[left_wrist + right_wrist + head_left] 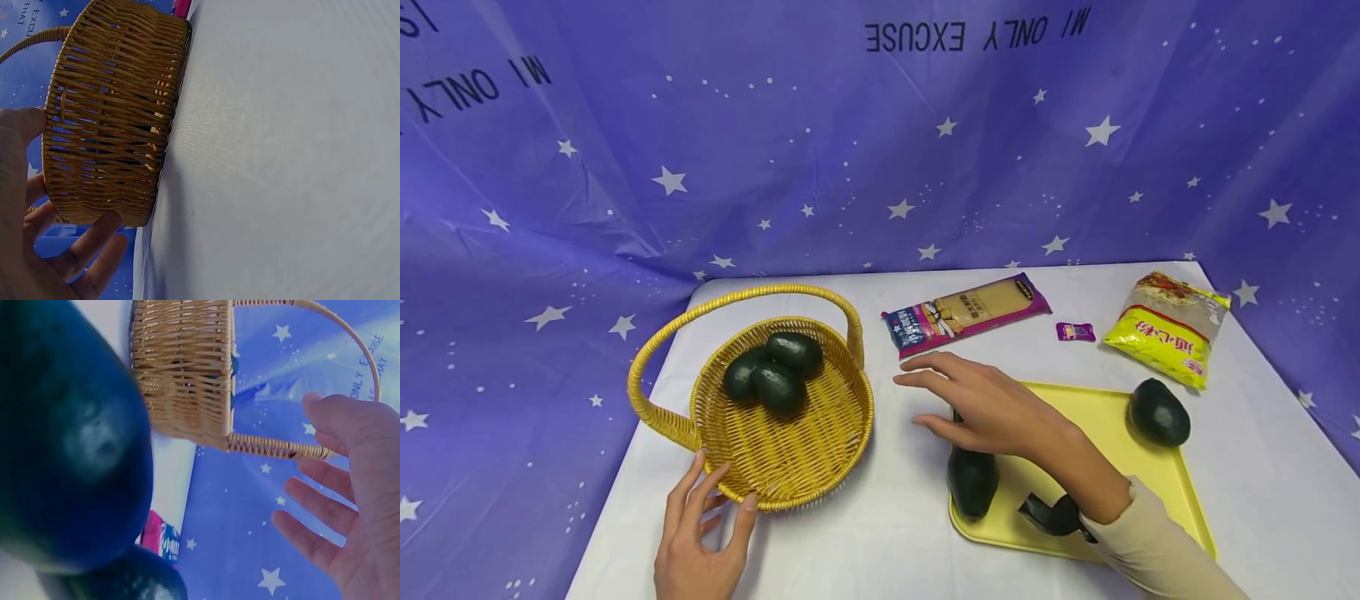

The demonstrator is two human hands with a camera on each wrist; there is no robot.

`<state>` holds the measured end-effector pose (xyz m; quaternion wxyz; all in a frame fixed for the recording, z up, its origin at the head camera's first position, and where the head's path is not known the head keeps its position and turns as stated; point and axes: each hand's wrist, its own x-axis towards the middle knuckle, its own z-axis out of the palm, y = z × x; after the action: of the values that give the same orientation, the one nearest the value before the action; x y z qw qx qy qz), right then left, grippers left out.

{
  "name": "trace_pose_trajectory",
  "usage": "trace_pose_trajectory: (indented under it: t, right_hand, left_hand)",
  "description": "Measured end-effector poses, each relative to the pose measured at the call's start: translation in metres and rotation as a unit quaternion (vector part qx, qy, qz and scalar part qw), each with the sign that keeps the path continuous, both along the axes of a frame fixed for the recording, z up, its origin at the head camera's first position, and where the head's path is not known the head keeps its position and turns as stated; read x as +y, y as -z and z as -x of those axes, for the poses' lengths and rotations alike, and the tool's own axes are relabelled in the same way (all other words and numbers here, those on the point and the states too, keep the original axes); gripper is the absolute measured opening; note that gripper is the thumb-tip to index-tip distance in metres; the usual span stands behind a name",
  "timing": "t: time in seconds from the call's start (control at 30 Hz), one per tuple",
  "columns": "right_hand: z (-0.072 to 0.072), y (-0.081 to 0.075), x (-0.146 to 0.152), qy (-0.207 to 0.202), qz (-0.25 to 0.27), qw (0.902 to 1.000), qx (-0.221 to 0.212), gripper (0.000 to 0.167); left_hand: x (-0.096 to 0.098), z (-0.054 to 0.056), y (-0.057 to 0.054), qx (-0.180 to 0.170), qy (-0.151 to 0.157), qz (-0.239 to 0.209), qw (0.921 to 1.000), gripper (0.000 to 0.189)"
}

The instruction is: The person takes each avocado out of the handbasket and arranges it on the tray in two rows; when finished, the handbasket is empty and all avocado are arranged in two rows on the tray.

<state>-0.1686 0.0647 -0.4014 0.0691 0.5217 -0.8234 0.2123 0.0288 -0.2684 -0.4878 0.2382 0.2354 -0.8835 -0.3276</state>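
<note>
A yellow wicker basket (820, 483) with a tall handle stands on the left and holds three dark green avocados (779, 390). My left hand (700, 533) rests at its near left rim, fingers spread; in the left wrist view the thumb touches the rim. My right hand (977, 408) hovers above the left end of a yellow tray (1090, 408), fingers loosely bent with nothing between them. Beneath it an avocado (973, 483) lies on the tray, with another mostly hidden behind the hand. One more avocado (1159, 413) sits at the tray's far right corner.
Behind the tray lie a purple noodle packet (966, 314), a small purple sachet (1075, 332) and a yellow bag (1172, 329). All stand on a white-covered table (895, 533). A purple star-patterned cloth (850, 150) hangs behind.
</note>
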Motion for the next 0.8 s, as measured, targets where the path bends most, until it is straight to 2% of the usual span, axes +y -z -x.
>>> trace_pose_trajectory:
  t: [0.4,0.8]
  right_hand:
    - [0.004,-0.010,-0.026,-0.022,-0.006,0.9997,0.013,0.050]
    - [0.011,-0.015,-0.059,-0.051,-0.040,0.9979,-0.010,0.051]
  left_hand:
    - [0.000,0.000,0.002,0.000,0.008,-0.002,1.0000,0.053]
    - [0.000,0.001,0.001,0.010,0.010,-0.007,0.9999,0.053]
